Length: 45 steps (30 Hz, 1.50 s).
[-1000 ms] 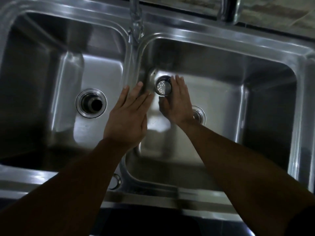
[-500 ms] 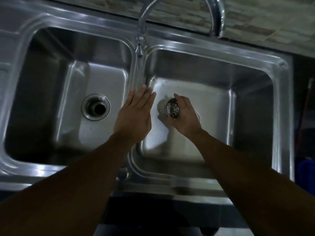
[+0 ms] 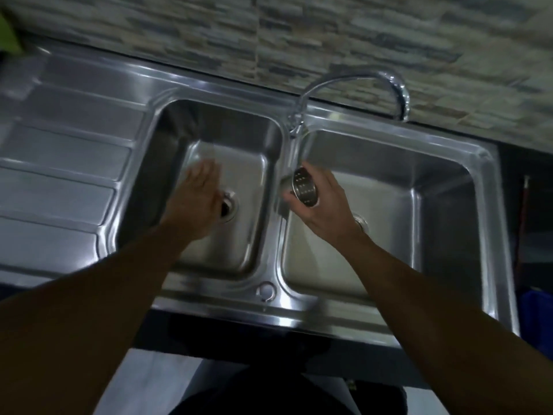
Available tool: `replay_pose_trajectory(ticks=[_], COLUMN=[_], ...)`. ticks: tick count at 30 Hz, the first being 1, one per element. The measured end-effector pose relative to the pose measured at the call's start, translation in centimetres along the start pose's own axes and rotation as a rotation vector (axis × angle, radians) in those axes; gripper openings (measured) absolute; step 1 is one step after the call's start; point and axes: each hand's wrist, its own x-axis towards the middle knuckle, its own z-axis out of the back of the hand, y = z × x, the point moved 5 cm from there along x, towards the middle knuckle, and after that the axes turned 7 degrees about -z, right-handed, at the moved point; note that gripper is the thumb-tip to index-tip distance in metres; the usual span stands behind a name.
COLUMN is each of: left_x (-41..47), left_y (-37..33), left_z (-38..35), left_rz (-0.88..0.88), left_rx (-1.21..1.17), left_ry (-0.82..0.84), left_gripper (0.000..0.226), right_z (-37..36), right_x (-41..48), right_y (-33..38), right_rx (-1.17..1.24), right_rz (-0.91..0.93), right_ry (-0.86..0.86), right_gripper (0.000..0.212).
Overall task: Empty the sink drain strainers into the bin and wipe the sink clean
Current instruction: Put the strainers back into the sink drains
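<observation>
Strainer (image 3: pixel 304 187), perforated steel cup, gripped by right hand (image 3: pixel 324 205) fingers; left hand (image 3: pixel 194 202) fingers spread flat, blurred

Dim light; a stone-pattern tiled wall (image 3: pixel 329 40) rises behind a dark counter (image 3: pixel 532 163), pale floor (image 3: pixel 143 381) below

Silver perforated strainer (image 3: pixel 305 187), shiny steel sink (image 3: pixel 389 145), mottled stone-patterned wall (image 3: pixel 329 34).
</observation>
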Motion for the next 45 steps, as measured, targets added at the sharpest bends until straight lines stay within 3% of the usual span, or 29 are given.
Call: replay_pose_trajectory(ticks=[5,10,15,25,35,45], left_x=[-3.1,-5.6,-6.3,-6.0,-5.9,-6.0], left_y=[7.4,12.5,13.7,13.4,12.9,13.0], left_z=[2.6,1.3,-0.8,-0.5,0.0,0.0], left_rz=[0.074,0.133,0.122,0.148,0.137,0.125], left_rx=[0.071,0.086,0.198,0.167,0.175,0.168], left_ry=[-0.129,-0.118,-0.161,-0.203,-0.23,-0.237], left_gripper=[0.065,0.066,0.066,0.06,0.057,0.058], right_z=[-6.1,-12.1,-16.5,-24.4,-26.8,-27.8], right_x=[1.8,2.6,3.9,6.0,5.3,4.8], right_y=[5.1,6.7,5.1,3.6,2.1,0.9], right_rx=[0.041,0.014,-0.067,-0.227,-0.254,-0.302], right_rz=[0.047,0.049,0.004,0.008,0.054,0.072], right_ry=[0.142,0.298,0.357,0.445,0.473,0.573], right_gripper=[0.072,0.077,0.084,0.089,0.096,0.089])
